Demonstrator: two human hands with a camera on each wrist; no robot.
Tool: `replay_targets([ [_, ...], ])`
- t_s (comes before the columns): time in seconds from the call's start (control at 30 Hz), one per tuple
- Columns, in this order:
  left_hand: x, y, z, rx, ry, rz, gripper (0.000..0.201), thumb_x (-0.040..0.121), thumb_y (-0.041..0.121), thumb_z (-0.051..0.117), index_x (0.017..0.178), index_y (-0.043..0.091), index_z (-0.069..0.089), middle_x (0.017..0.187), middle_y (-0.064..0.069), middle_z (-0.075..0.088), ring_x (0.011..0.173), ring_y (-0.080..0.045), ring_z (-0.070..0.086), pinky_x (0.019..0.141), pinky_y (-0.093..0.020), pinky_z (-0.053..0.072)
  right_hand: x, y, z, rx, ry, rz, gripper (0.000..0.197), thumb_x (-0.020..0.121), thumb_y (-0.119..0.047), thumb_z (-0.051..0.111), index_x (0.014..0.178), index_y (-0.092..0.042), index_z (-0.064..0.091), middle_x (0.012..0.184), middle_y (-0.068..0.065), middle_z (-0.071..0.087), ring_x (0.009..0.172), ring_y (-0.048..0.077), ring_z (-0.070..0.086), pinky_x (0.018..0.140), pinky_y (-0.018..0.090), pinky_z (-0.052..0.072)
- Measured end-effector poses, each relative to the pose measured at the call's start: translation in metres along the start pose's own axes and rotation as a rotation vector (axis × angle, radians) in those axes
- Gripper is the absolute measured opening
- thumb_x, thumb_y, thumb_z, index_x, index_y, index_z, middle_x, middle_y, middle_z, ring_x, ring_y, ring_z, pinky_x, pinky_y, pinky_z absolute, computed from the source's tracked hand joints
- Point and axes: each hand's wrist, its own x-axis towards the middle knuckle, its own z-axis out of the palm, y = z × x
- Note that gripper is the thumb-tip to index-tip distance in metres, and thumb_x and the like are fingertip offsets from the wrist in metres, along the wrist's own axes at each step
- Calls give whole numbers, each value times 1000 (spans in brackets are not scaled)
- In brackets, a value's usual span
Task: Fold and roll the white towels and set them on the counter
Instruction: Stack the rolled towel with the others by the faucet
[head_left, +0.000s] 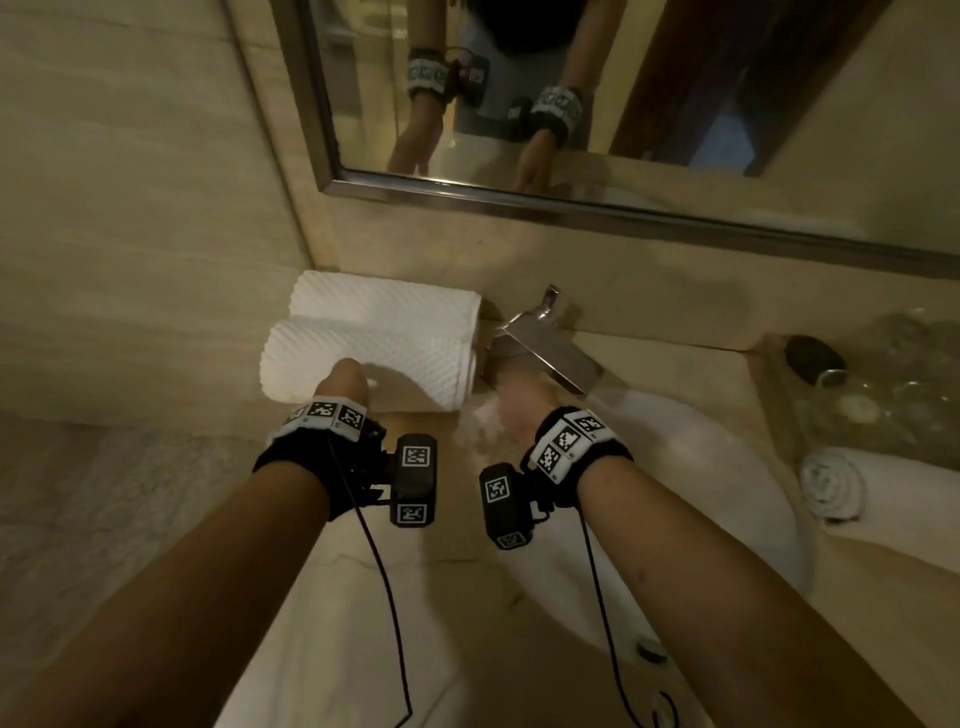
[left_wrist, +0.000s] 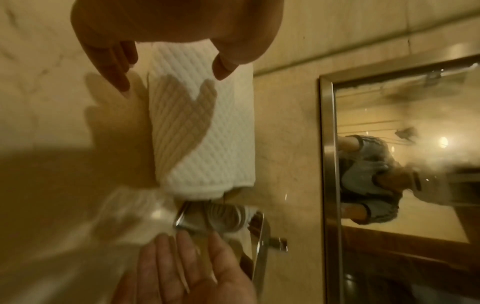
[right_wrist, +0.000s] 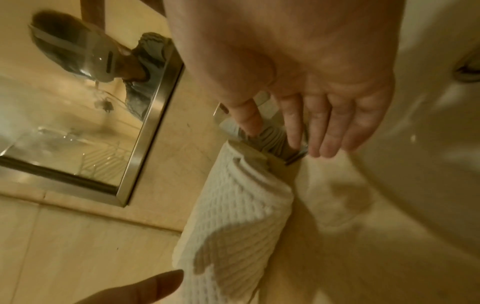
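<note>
Two rolled white waffle towels lie side by side in the counter's back left corner: the near roll (head_left: 374, 364) and the far roll (head_left: 387, 301) against the wall. My left hand (head_left: 345, 382) hovers just over the near roll (left_wrist: 205, 131) with fingers straight and thumb spread, holding nothing; its shadow falls on the cloth. My right hand (head_left: 511, 410) is blurred at the roll's right end, beside the faucet (head_left: 545, 345). In the right wrist view that right hand (right_wrist: 285, 142) is flat and empty, with its fingertips by the faucet (right_wrist: 270, 131) and the towel end (right_wrist: 239, 216).
A white sink basin (head_left: 727, 499) fills the middle right. A third rolled towel (head_left: 852, 486) lies on the right counter, in front of a tray of glasses (head_left: 883, 384). A framed mirror (head_left: 571, 202) hangs above. Side wall (head_left: 130, 234) hems in the rolls on the left.
</note>
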Motion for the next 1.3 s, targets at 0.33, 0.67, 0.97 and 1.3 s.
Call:
replay_targets([
  [0.33,-133,-35,206,69,-375,-90,27,89,23,50,106,2,46,85,-15,56,71,-27,57,62,-33,47,-37,101,-219,215,-65,-15,11,89,-2,56,85,-9,63,78,9,66,65,17,63,53,23,48],
  [0.67,-258,-32,421,84,-627,-138,63,77,40,66,123,5,41,112,-21,54,98,-37,59,83,-50,52,-53,167,-508,589,430,77,14,89,-20,52,85,-7,57,73,8,57,63,21,56,57,31,48],
  [0.97,-299,-21,483,133,-646,-96,31,93,40,50,83,11,57,72,-15,62,77,-31,53,97,-46,45,-31,195,-548,903,221,178,85,85,-49,64,146,-6,24,139,25,42,126,37,46,101,50,44],
  [1.3,-185,-51,551,168,-543,-7,95,49,60,81,130,18,53,122,-14,62,110,-39,60,93,-59,46,7,173,-558,628,384,288,123,52,-79,68,150,-21,22,148,15,37,118,37,51,96,48,47],
])
